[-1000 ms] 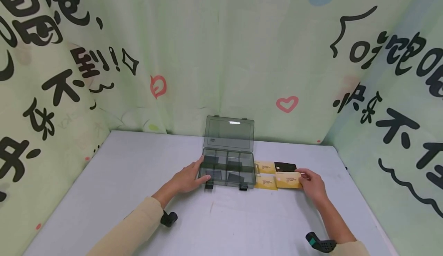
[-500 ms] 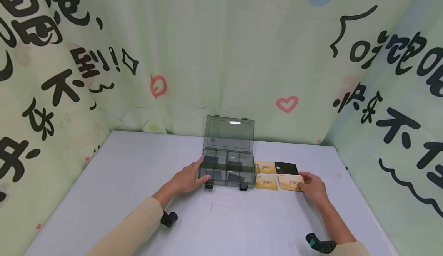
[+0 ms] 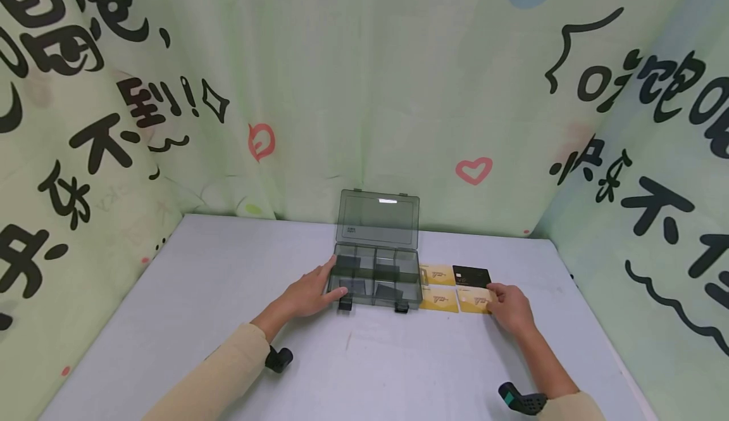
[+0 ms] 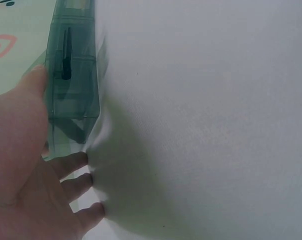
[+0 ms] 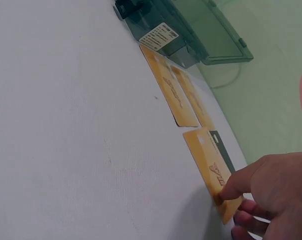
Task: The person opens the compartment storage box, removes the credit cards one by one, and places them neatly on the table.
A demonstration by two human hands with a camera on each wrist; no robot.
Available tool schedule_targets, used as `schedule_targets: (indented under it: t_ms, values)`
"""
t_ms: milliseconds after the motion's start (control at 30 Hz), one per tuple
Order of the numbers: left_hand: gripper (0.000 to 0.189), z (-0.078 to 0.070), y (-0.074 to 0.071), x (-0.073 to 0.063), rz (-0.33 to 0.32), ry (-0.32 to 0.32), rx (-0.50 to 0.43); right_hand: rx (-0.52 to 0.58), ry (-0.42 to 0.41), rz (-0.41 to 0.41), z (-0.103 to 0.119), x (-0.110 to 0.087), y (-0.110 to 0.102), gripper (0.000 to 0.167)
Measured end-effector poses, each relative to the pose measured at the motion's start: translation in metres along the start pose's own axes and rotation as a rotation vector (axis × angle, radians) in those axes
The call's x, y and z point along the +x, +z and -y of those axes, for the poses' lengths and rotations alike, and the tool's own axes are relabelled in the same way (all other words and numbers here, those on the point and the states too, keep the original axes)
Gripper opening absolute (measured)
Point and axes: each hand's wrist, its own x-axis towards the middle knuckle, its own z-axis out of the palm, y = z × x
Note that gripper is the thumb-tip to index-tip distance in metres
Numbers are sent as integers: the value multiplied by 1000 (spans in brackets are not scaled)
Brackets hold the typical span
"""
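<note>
An open smoky, see-through compartment box (image 3: 369, 297) stands on the white table, its lid (image 3: 377, 218) raised at the back. At its left front corner rests my left hand (image 3: 312, 292), thumb on the front wall and several fingers spread beside it. Dark flat pieces (image 3: 385, 273) show inside the compartments. To the box's right, my right hand (image 3: 512, 308) pinches the right edge of a gold card (image 5: 206, 155), thumb on top. Behind that card is a black card (image 3: 471, 276). Two more gold cards (image 3: 438, 299) lie between these and the box.
The white table (image 3: 239, 263) reaches back to a pale green curtain (image 3: 364, 92) with printed characters, which also hangs at both sides. Two front latches (image 3: 401, 307) of the box hang down toward me. A black wrist camera (image 3: 279, 359) sits on my left wrist.
My right hand has drawn the front right gold card toward me and right, then slightly back left, baring more of the black card behind. My left hand has stayed at the box.
</note>
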Motion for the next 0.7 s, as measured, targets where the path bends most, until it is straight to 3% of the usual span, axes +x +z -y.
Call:
schedule_targets:
  t_ms: [333,533,700]
  values:
    - [84,-2,-3,-2,9,-11,7,-2,-21,-38,4,-1,5,36]
    - [86,-2,-5,-3,3,-5,40,67,-4,-64,14,0,9,33]
    - [86,4,-5,-2,7,-17,14,141,-7,-27,22,-1,14,36]
